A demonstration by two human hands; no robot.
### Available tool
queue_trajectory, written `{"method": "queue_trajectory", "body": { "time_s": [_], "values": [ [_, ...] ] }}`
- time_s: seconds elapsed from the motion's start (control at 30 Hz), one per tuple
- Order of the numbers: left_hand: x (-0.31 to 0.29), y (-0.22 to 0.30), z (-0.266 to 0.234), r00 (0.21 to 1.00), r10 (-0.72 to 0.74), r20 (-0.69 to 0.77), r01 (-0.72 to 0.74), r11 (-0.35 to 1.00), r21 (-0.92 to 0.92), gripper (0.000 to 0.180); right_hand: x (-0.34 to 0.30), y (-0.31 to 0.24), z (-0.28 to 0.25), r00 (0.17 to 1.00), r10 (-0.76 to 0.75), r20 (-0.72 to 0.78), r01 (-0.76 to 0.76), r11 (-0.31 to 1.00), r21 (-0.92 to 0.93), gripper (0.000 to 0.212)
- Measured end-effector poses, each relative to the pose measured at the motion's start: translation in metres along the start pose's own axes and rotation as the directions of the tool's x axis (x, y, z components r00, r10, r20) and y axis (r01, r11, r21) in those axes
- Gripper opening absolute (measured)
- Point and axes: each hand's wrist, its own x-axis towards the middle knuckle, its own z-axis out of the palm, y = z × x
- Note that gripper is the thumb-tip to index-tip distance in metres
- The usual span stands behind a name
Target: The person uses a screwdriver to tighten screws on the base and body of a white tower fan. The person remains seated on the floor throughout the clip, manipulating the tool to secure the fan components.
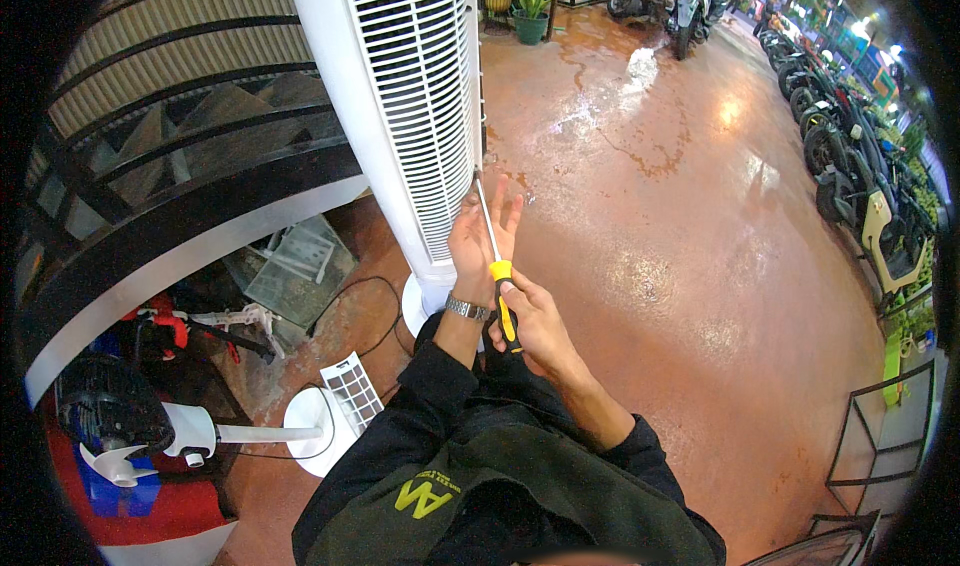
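Note:
In front of me stands a tall white tower fan with a slatted grille. My right hand is closed around the yellow and black handle of a screwdriver. The metal shaft points away from me, its tip at the right edge of the fan's housing; whether it sits on a screw is too small to tell. Beside the shaft, my left hand lies against the fan's lower right side with its fingers spread. A metal-band watch circles that wrist.
A pedestal fan without a front guard lies at the lower left, near a white grid panel. A clear container and a dark cable are on the floor left of the tower fan. Parked motorcycles line the far right.

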Motion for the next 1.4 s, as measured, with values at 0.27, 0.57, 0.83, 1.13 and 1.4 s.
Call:
{"method": "queue_trajectory", "body": {
  "time_s": [0.27, 0.57, 0.83, 1.13, 1.4],
  "values": [
    [0.002, 0.001, -0.003, 0.999, -0.034, 0.02, 0.034, 0.999, -0.014, 0.012, 0.004, -0.003, 0.001, 1.0, -0.027, -0.003, 0.027, 1.0, 0.003, 0.03],
    [0.006, 0.003, -0.015, 0.997, -0.053, 0.062, 0.053, 0.999, -0.003, 0.013, 0.014, -0.003, 0.002, 1.0, -0.013, -0.013, 0.014, 0.997, 0.075, 0.027],
    [-0.006, 0.008, -0.012, 0.996, -0.085, 0.018, 0.081, 0.984, 0.161, 0.017, 0.026, 0.001, 0.004, 0.998, -0.046, 0.041, 0.041, 0.993, 0.113, 0.027],
    [-0.026, 0.064, 0.01, 0.855, -0.403, -0.327, 0.517, 0.606, 0.605, 0.038, 0.039, 0.019, 0.017, 0.976, -0.075, 0.204, -0.131, 0.544, 0.829, 0.027],
    [-0.025, 0.071, 0.021, 0.86, -0.238, -0.451, 0.493, 0.614, 0.617, 0.026, 0.012, 0.014, 0.043, 0.982, -0.14, -0.128, 0.151, 0.986, 0.074, 0.048]
  ]
}}
